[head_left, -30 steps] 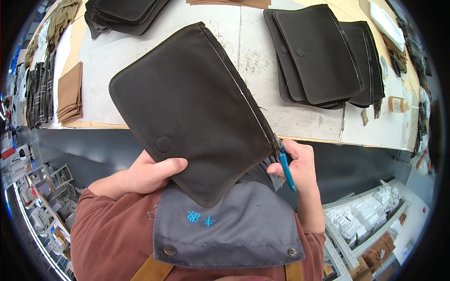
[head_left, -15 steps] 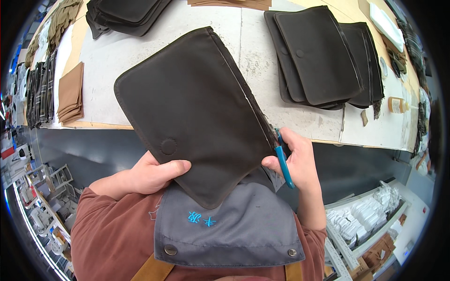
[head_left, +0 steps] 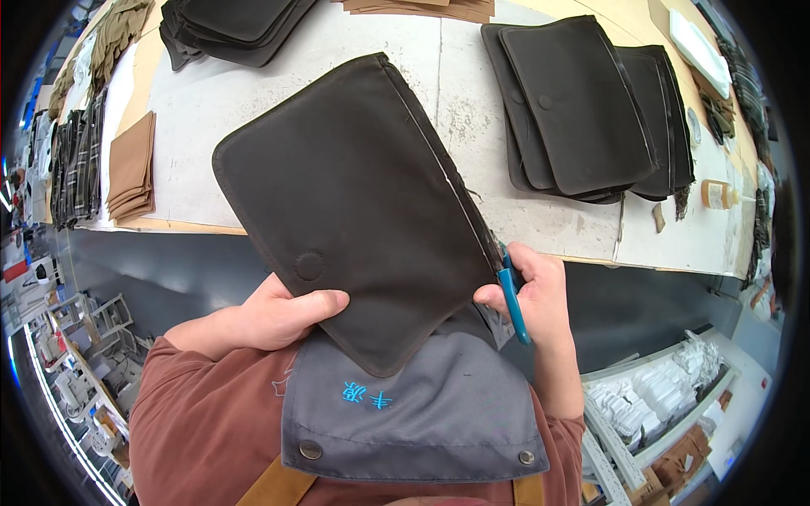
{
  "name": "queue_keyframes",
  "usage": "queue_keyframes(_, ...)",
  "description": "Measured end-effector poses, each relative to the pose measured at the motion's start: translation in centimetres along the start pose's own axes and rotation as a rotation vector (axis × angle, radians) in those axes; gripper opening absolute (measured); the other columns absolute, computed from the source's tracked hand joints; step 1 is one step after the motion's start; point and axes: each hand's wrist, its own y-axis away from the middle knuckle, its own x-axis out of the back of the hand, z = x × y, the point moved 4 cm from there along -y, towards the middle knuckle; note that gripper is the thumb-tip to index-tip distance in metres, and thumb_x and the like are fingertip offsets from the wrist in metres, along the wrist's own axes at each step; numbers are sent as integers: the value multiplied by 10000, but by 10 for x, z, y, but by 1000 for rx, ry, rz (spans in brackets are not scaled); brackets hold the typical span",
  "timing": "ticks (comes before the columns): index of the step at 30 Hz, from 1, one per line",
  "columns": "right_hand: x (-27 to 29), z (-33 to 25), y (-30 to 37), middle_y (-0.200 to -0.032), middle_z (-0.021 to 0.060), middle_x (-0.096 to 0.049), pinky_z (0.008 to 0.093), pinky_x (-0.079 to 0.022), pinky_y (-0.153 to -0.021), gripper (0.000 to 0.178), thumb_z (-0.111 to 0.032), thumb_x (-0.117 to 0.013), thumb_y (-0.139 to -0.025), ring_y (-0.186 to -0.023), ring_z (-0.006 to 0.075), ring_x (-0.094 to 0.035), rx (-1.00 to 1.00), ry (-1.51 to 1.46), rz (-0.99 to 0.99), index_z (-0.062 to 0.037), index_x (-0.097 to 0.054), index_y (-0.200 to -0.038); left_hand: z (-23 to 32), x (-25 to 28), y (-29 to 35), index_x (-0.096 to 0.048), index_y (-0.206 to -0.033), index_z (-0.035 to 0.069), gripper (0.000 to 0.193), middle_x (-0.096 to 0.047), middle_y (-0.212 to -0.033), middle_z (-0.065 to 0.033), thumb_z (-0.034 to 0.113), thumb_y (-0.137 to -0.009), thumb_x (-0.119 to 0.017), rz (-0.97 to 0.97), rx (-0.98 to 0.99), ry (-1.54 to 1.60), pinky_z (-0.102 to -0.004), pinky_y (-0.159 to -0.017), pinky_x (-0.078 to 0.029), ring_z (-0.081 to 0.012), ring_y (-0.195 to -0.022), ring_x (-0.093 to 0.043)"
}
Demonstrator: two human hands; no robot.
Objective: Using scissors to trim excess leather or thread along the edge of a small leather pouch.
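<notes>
A dark brown leather-like flap panel (head_left: 346, 185) is held up in front of me at a slant, with a stitched border and a round raised mark near its lower left edge. My left hand (head_left: 291, 314) grips that lower left edge, thumb on top and the other fingers hidden beneath. Along the right edge runs a raw, pale-lined seam. Beside its lower end my right hand (head_left: 540, 291) is closed around blue-handled snips (head_left: 512, 304). Their blades are mostly hidden at the edge, so I cannot tell whether they are cutting.
Similar dark panels (head_left: 582, 110) lie piled at the right of the worktable (head_left: 472, 143), with another pile (head_left: 240, 34) at the far left. Tan pieces (head_left: 131, 164) and plaid cloth (head_left: 78, 164) sit at the left. A small amber bottle (head_left: 717, 194) stands near the right edge.
My right hand and the snips have moved slightly nearer to me along the panel's right edge. The left hand keeps its hold, and the whole view has shifted a little.
</notes>
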Motion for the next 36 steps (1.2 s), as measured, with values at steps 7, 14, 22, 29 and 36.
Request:
queue_keyframes(7, -4, 3, 3, -505, 25, -286, 267, -309, -429, 687, -590, -778, -582, -487, 149, -273, -44, -22, 13, -53, -348, -580, -2, 1, 0, -416, -1296, 22, 441, -495, -1278, -112, 36, -874, -542, -11, -9, 10, -382, -991, -407, -223, -1169, -493)
queue_keyframes(14, 1, -10, -5, -503, 43, -372, 291, -353, -450, 673, -609, -770, -588, -454, 178, -367, -5, 58, 8, -49, -399, -625, 0, -5, -1, -443, -1270, -1, 384, -513, -1253, -94, 50, -895, -512, -18, -42, -7, -345, -963, -410, -184, -1132, -502)
queue_keyframes(22, 0, -20, -17, -543, 65, -435, 319, -395, -503, 676, -628, -758, -584, -497, 222, -448, -35, 165, 4, -42, -425, -644, -1, -4, -1, -483, -1235, -13, 327, -540, -1213, -63, 49, -914, -477, -41, -47, -27, -309, -928, -419, -138, -1087, -513)
queue_keyframes(29, -1, -17, -16, -529, 63, -435, 303, -389, -489, 657, -589, -782, -586, -483, 203, -418, -5, 98, 47, -34, -432, -621, -2, -2, -3, -480, -1235, -16, 327, -535, -1219, -68, 48, -915, -479, -46, -81, -42, -312, -932, -417, -143, -1091, -510)
queue_keyframes(36, -2, -15, -14, -499, 57, -408, 289, -370, -454, 635, -541, -803, -593, -454, 188, -369, 6, 80, 79, -37, -418, -592, -1, -1, -6, -477, -1238, -18, 327, -536, -1212, -69, 50, -918, -474, -73, -79, -47, -315, -930, -421, -146, -1087, -511)
